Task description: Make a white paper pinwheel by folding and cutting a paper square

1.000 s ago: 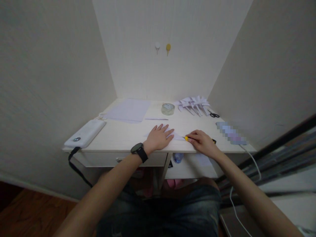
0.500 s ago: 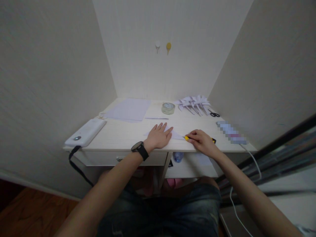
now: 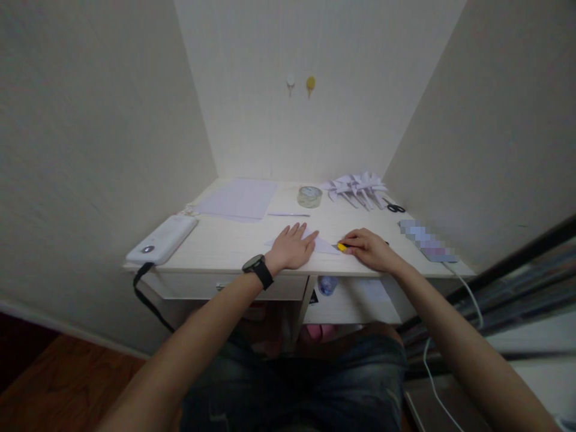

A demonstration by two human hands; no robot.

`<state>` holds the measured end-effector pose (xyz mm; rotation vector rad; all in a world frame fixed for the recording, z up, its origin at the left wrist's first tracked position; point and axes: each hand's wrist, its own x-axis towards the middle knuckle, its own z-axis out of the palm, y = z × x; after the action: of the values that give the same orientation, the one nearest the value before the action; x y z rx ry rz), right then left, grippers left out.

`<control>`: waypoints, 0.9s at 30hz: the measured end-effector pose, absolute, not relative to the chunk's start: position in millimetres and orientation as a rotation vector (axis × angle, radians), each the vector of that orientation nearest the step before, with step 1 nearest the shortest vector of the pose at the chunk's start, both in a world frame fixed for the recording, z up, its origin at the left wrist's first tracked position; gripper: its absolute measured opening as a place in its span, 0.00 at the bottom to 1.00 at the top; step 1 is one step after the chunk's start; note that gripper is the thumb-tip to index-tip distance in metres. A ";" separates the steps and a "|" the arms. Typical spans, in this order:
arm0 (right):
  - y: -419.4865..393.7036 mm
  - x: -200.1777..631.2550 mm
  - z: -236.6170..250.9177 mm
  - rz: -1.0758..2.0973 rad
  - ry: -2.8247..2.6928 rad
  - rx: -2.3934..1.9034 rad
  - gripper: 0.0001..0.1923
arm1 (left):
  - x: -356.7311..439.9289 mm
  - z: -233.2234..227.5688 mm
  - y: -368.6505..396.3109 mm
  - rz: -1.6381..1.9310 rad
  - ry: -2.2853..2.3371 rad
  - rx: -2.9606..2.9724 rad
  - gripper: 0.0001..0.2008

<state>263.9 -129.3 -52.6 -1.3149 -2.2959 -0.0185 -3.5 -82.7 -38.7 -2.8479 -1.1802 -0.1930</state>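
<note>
My left hand (image 3: 291, 247) lies flat with fingers spread, pressing a folded white paper triangle (image 3: 324, 245) onto the desk. Part of the paper is hidden beneath that palm. To its right, my right hand (image 3: 366, 248) is closed round a yellow and black utility knife (image 3: 342, 246). The knife's blade points left and meets the right corner of the paper. Most of the knife's handle is covered by my fingers.
On the white desk (image 3: 225, 243) are paper sheets (image 3: 240, 198), a tape roll (image 3: 309, 196), a thin paper stick (image 3: 288, 215), folded paper pinwheels (image 3: 357, 187), scissors (image 3: 396, 207), a phone (image 3: 427, 241) with a cable, and a white device (image 3: 162, 239) with a black strap.
The knife has turned a little and its blade sits slightly higher against the paper's corner. My left hand stays on the paper. The whole view has shifted slightly.
</note>
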 end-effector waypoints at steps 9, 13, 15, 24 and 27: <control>-113.0 266.8 -43.6 0.093 -2.361 -1.276 0.13 | -3.0 -33.9 -85.3 -0.153 -1.184 -2.859 0.27; -110.3 268.3 -38.1 0.182 -2.390 -1.259 0.13 | -3.2 -34.5 -85.8 -0.172 -1.179 -2.846 0.27; -109.8 268.7 -36.4 0.229 -2.391 -1.252 0.14 | -3.4 -35.8 -85.6 -0.197 -1.192 -2.840 0.27; -112.5 269.7 -32.3 0.392 -2.360 -1.261 0.13 | -5.6 -37.0 -82.1 -0.237 -1.167 -2.854 0.27; -113.6 271.7 -31.3 0.426 -2.356 -1.267 0.13 | -9.5 -34.6 -80.1 -0.204 -1.168 -2.867 0.26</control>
<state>271.7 -113.6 -31.3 -1.2671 -2.3562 0.4258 -9.5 -80.1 -34.6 -2.8670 -1.1684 -0.2040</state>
